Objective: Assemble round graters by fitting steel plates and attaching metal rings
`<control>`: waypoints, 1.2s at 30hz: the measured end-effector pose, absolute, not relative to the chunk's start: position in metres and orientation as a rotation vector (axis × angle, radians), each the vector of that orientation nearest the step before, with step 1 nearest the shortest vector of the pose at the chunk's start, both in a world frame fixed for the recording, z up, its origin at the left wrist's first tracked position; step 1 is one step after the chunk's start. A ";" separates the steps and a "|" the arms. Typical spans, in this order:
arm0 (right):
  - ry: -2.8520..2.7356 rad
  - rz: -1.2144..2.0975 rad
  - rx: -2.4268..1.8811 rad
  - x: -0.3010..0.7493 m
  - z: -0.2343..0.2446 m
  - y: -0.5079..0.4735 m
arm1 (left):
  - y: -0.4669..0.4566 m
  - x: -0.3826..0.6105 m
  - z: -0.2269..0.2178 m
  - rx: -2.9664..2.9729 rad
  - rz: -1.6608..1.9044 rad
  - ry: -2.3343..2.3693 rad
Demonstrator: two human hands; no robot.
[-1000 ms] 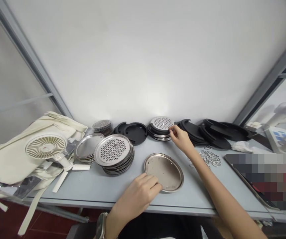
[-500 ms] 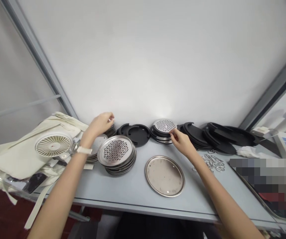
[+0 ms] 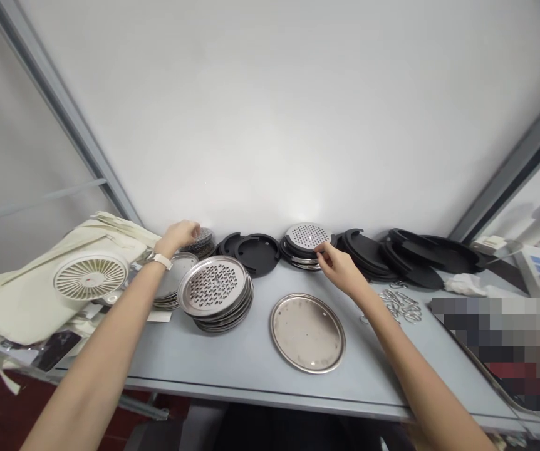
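1. Near edge: a grey flat-topped table point(image 3: 251, 369) carries all the items. A plain round steel tray point(image 3: 307, 332) lies flat on it between the two forearms, and neither hand touches it.

2. Middle ground, left: a stack of large perforated round steel discs point(image 3: 213, 291) stands just left of the tray. A stack of plain shallow steel plates point(image 3: 178, 275) lies beside it, partly hidden by the left forearm. Further left, a white round plastic fan point(image 3: 89, 275) rests on cream cloth bags point(image 3: 16, 300).

3. Middle ground, right: a loose heap of small metal rings point(image 3: 401, 304) lies beside the right forearm.

4. Far row, left: the left hand point(image 3: 180, 235), with a white wrist strap point(image 3: 160, 260), rests on a small stack of dark perforated discs point(image 3: 203, 240). The fingers are curled down over the stack. It cannot be determined whether they grip anything.

5. Far row, centre: the right hand point(image 3: 340, 266) is at a small stack of perforated steel discs on black rings point(image 3: 305, 241). Fingers and thumb are drawn close together and touch its near rim. A firm hold cannot be confirmed.

6. Between the two hands lie black round plastic holders point(image 3: 255, 250). More black plastic parts point(image 3: 392, 254) overlap in a row to the right.

7. Behind everything stands a plain white wall panel point(image 3: 274, 125).
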State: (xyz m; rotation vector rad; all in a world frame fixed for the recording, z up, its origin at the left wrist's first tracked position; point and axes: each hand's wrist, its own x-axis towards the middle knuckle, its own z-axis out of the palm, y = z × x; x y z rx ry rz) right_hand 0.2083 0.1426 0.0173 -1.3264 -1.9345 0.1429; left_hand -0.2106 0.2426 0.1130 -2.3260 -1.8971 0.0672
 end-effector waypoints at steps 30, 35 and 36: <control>-1.954 0.162 -1.334 0.208 0.019 0.140 | 0.243 -0.212 0.116 -2.512 0.144 -1.639; -1.951 0.166 -1.332 0.209 0.018 0.141 | 0.241 -0.207 0.124 -2.510 0.160 -1.593; -1.952 0.168 -1.332 0.210 0.018 0.142 | 0.240 -0.206 0.127 -2.502 0.158 -1.585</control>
